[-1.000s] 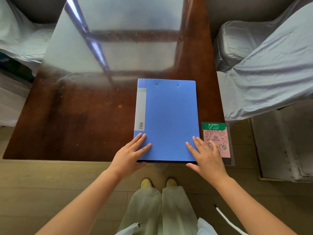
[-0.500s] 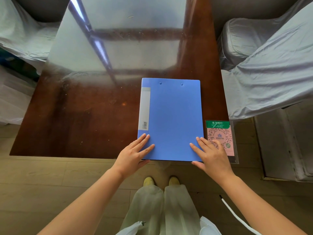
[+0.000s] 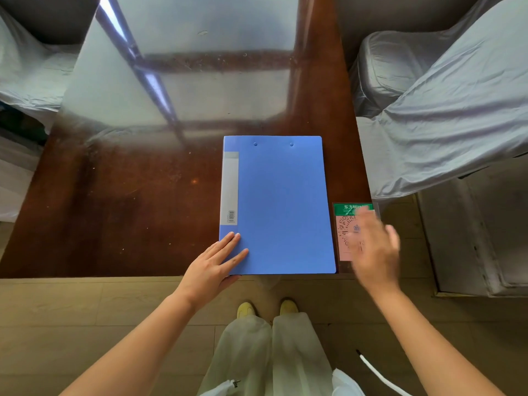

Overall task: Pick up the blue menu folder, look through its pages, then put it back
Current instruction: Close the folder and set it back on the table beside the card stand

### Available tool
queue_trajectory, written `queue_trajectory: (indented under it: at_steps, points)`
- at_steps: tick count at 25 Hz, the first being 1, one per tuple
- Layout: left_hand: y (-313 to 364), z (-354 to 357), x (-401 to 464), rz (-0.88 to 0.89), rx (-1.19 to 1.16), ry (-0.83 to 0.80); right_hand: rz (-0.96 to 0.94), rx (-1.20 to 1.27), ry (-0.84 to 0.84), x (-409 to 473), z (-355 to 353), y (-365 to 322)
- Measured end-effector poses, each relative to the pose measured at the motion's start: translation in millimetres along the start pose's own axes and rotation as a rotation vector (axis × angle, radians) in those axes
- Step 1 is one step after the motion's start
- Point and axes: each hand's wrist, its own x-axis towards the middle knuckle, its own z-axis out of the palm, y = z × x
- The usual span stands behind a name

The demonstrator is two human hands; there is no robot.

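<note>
The blue menu folder [image 3: 278, 204] lies closed and flat on the dark wooden table [image 3: 120, 212], its near edge at the table's front edge and its grey spine label on the left. My left hand [image 3: 213, 265] rests flat on the folder's near left corner, fingers together on the cover and thumb under the table-side edge. My right hand [image 3: 374, 251] is off the folder, blurred, hovering over the card to its right with fingers spread and nothing in it.
A pink and green QR code card [image 3: 353, 232] in a clear sleeve lies right of the folder at the table's corner. Chairs draped in grey covers stand at the right [image 3: 445, 110] and far left [image 3: 25, 67]. The tabletop reflects window light.
My right hand has left the folder's near right corner and swung to the right over the QR card. My left hand stays on the near left corner. The folder has not moved.
</note>
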Motion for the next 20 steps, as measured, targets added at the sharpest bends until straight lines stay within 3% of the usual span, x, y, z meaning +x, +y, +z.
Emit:
queue_trajectory:
  at_steps: [2,4,7,13,20]
  points:
    - [0,-1,1,-0.004,0.007,-0.029,0.520,0.394,-0.014,20,-18,26]
    - [0,-2,1,-0.012,0.008,-0.048,0.753,0.776,-0.220,30,-28,54]
    - [0,-3,0,0.000,0.011,-0.047,0.702,0.935,-0.386,34,-34,64]
    - [2,-5,1,-0.031,0.019,-0.100,0.616,0.846,-0.482,34,-23,55]
    - [3,-6,0,-0.019,0.022,-0.042,0.674,0.757,-0.368,33,-4,48]
